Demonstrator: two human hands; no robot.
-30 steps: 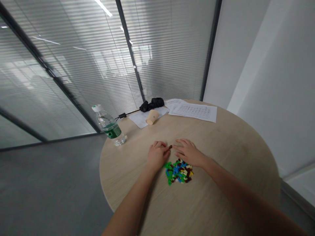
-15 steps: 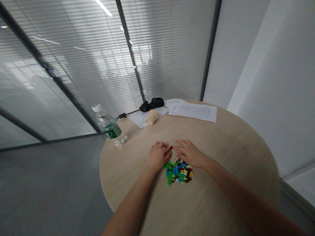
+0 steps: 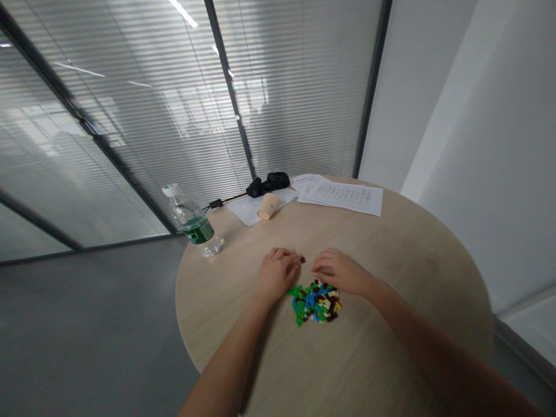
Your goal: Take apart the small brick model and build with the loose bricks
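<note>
My left hand [image 3: 275,275] is closed, its fingertips pinching a small dark brown toy brick [image 3: 303,260] just above the pile. Opposite it, my right hand [image 3: 343,273] has its fingers curled in, thumb and fingertips close together; whether anything small sits between them I cannot make out. Right below both hands lies a pile of small building bricks [image 3: 313,302] in green, blue, brown, cream and yellow. The lower edge of my right hand is beside the top of the pile.
The round wooden table [image 3: 391,255] carries a clear bottle [image 3: 197,226] with a green label at the left. Toward the back are a tipped paper cup [image 3: 268,207], a black bundle [image 3: 269,184] with a cord, and printed sheets [image 3: 347,197]. Glass panels with blinds [image 3: 299,87] stand behind.
My right hand's spread fingers have curled in and drawn back slightly to the right, away from the brown brick. My left hand still holds that brick.
</note>
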